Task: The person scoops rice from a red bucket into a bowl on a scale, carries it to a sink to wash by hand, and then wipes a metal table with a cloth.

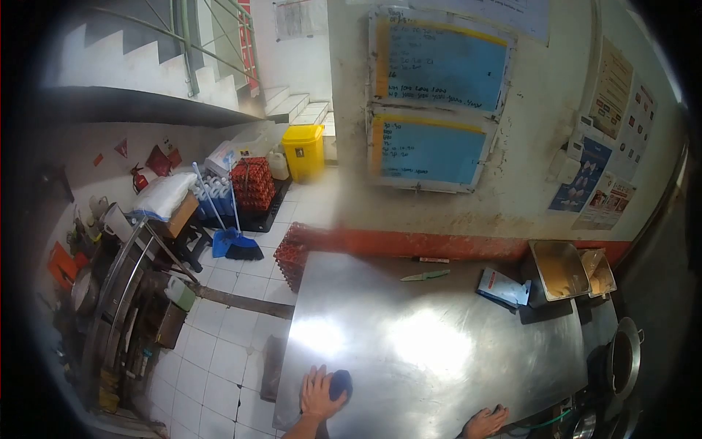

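A steel table (380,351) spreads out below me. My left hand (319,394) is near its left edge, with the fingers over a small dark blue pad or cloth (341,385) and the thumb across it. At the table's near edge, my right hand (485,422) rests with its fingers curled; whether anything is under them is hidden. Farther back on the table lie a knife (425,276) with a pale green blade and a red-and-white marker (433,260). A blue-and-white packet (504,287) lies at the back right.
Two metal containers of powder, one large (559,271) and one small (598,273), stand at the right. Round pans (625,357) are beyond the right edge. Left of the table are red egg trays (291,256), a rack (117,307) and a yellow bin (304,152).
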`<state>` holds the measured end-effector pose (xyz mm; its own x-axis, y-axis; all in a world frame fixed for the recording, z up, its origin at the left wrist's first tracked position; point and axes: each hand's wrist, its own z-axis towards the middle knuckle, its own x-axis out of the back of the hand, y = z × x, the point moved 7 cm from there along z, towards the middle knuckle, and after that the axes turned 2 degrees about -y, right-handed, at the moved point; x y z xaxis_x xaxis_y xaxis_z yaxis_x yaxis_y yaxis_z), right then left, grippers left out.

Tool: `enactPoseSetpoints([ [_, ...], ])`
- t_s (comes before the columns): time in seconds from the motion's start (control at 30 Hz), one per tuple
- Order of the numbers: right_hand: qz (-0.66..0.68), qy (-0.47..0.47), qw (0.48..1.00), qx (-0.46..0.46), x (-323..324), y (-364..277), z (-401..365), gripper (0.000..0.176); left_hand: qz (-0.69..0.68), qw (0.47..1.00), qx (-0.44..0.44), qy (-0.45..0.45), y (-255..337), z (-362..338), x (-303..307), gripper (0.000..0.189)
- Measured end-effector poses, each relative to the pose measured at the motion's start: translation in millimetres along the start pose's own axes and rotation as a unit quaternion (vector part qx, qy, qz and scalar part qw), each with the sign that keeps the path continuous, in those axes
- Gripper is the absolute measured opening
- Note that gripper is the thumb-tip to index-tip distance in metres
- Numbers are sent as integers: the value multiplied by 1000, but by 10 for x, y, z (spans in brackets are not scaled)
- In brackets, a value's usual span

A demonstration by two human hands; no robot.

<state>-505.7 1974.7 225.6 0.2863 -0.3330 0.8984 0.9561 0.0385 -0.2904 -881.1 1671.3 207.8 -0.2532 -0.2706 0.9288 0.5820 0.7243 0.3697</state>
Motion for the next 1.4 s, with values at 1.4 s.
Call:
enactPoseSetpoints([
  [1.4,22,4,1000,-15,-67,70,-12,36,15,999,-13,28,20,5,27,68],
])
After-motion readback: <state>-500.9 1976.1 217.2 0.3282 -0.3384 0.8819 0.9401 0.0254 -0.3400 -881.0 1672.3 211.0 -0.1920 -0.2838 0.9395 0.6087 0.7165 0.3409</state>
